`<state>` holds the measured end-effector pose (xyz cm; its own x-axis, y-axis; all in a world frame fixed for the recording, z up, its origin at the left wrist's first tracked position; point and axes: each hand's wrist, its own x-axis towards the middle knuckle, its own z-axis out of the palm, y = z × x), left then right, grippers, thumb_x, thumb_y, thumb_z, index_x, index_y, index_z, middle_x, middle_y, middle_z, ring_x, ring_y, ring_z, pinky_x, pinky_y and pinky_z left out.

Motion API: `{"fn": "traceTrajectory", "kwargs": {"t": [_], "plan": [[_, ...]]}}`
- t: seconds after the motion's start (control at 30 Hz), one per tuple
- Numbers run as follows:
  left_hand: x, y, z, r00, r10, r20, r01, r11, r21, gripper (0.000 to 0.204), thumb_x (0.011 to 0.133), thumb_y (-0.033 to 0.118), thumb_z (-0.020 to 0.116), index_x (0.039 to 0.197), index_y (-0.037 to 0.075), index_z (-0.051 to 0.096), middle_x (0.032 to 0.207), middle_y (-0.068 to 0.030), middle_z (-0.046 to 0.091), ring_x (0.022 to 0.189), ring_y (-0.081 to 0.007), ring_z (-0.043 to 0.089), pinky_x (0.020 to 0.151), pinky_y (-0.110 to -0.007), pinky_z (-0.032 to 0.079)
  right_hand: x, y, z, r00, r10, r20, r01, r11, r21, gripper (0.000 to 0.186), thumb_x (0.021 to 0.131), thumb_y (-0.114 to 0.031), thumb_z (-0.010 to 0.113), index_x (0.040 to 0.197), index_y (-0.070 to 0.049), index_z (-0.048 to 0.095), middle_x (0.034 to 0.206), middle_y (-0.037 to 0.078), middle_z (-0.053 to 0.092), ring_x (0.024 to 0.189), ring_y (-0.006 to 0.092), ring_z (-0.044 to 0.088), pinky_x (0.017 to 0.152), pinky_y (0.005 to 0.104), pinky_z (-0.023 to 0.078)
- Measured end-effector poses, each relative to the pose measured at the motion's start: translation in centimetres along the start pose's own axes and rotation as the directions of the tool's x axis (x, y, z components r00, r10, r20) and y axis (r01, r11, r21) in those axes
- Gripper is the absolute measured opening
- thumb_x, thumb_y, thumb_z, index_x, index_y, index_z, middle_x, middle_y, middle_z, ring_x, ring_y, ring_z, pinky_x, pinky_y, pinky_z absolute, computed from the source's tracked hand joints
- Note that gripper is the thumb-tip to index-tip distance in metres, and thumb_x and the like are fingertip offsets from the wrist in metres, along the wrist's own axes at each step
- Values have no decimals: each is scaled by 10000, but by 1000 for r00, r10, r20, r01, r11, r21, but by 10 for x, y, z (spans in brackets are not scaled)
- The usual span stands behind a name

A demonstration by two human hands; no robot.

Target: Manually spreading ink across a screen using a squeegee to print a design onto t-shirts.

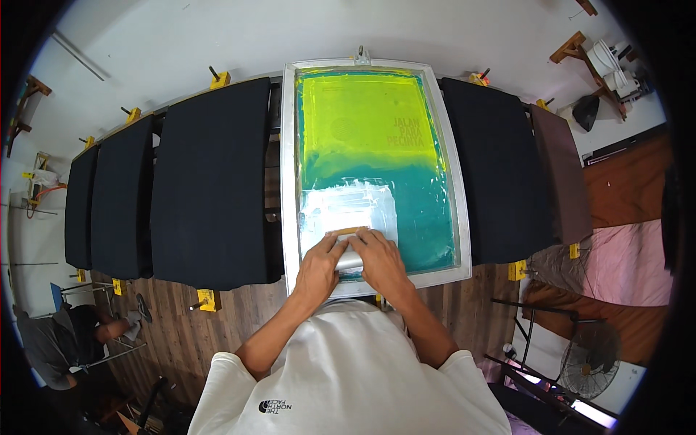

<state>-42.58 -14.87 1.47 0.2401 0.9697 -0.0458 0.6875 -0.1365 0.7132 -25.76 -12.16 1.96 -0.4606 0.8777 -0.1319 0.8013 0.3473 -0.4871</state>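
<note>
So the silver squeegee is right in the grip, near the close end of the screen: left hand and right hand both wrapped over it, thumbs nearly meeting. Can't see how firmly the hidden fingers hold.

My worry is uneven pressure: if one wrist pushes harder, the blade could tip and streak the white ink just ahead of the grip. Pushing too far ahead could drag white into the yellow-green ink.

Edges: the frame has its left rail close beside the left hand, so knuckles could knock it. More teal room right of the grip, longest run straight ahead. Behind, the near rail sits close to the white shirt, so a smear seems possible. Further out, black panels flank both sides, the big left one and the right one.
</note>
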Motion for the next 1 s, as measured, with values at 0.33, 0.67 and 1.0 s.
{"fn": "traceTrajectory", "kwargs": {"t": [0.33,0.67,1.0], "plan": [[-3,0,-2,1000,20,8,-20,1000,7,650,638,-178,610,1269,-23,597,1332,-289,540,1259,-422,515,1062,-449,423,-6,1,9,1000,-1,-16,1,1000,-20,586,687,122,594,1253,-29,597,1303,160,571,1236,348,517,949,457,471],[-8,-2,6,995,61,-77,-58,998,37,639,629,-186,606,1250,-37,606,1296,-305,556,1227,-436,537,1041,-456,442,-10,4,15,996,-26,-84,25,1000,-9,515,714,113,603,1212,-16,622,1286,171,584,1232,352,525,917,461,487],[-15,1,5,1000,7,27,-8,1000,30,620,640,-157,633,1245,-22,608,1307,-286,556,1225,-426,530,1053,-465,420,-19,0,10,1000,16,4,-16,999,37,597,661,125,616,1240,-21,608,1307,166,573,1225,353,528,941,451,485]]}}
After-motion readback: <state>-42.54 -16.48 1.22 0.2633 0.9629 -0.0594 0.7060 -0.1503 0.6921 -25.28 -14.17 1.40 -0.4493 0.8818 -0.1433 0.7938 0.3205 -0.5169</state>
